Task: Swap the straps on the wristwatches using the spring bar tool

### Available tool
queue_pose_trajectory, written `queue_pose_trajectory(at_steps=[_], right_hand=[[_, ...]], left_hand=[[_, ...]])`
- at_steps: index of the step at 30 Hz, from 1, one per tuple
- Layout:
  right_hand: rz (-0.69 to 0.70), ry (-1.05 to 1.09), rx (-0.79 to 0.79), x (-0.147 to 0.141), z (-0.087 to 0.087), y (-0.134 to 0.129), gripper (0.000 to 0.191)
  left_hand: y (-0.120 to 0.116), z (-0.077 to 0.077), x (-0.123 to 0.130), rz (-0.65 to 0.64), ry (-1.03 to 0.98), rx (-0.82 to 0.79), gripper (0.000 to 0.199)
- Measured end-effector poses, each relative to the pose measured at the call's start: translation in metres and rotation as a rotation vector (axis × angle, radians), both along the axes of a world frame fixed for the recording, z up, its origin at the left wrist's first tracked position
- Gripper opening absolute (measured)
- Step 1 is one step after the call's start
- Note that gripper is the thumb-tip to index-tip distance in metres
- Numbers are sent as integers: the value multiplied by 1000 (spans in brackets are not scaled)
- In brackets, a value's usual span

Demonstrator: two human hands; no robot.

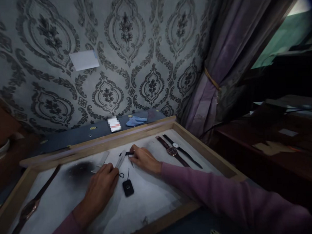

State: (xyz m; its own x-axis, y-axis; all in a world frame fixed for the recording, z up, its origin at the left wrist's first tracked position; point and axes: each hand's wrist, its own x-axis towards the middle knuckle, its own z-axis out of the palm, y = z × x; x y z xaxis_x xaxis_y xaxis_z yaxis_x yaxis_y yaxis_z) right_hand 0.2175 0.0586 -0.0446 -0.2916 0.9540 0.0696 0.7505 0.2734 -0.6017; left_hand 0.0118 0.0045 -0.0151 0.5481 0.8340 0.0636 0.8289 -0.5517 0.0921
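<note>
My left hand is closed, its fingertips pinching a pale watch strap that slants up to the right. Just right of it, my right hand is closed too, thumb and finger pressed together at a short dark strip by the strap's upper end; what exactly it grips is too small to make out. Below and between the hands lies a black square watch case, with a thin dark pin and a small dark loop above it. A translucent strip lies behind my left hand.
A wooden-framed white tray surrounds everything. A brown-strapped watch and a black-strapped watch lie at right, another watch at far left. Behind the rim are a blue cloth and a white packet. A curtain hangs right.
</note>
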Motion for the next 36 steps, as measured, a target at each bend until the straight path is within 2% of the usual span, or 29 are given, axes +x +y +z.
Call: queue_pose_trajectory(at_steps=[4, 9, 12, 17, 20, 24, 26, 28, 31, 36], right_hand=[[41, -33, 5, 2, 1, -1, 19], [104, -28, 27, 1, 0, -1, 18], [156, -40, 54, -2, 0, -3, 25], [242, -307, 201, -14, 9, -12, 39], [336, -429, 207, -22, 17, -13, 33], [341, -468, 202, -27, 22, -11, 29], [337, -488, 201, -28, 23, -11, 29], [347, -501, 202, -27, 23, -11, 28], [352, -509, 210, -24, 23, -12, 31], [331, -491, 243, -19, 21, -16, 29]], left_hand=[[-2, -3, 0, -66, -115, 80, 26], [-12, 1, 6, -159, -104, 43, 19], [-14, 4, 4, -193, -83, 19, 35], [-15, 4, 0, -224, -98, -1, 28], [-15, 2, -3, -233, -140, -8, 24], [-13, -2, -8, -232, -224, -6, 17], [-11, -4, -11, -223, -283, 10, 13], [-8, -7, -14, -186, -338, 54, 19], [0, -11, -17, -15, -342, 188, 18], [7, -18, -21, 120, -177, 44, 28]])
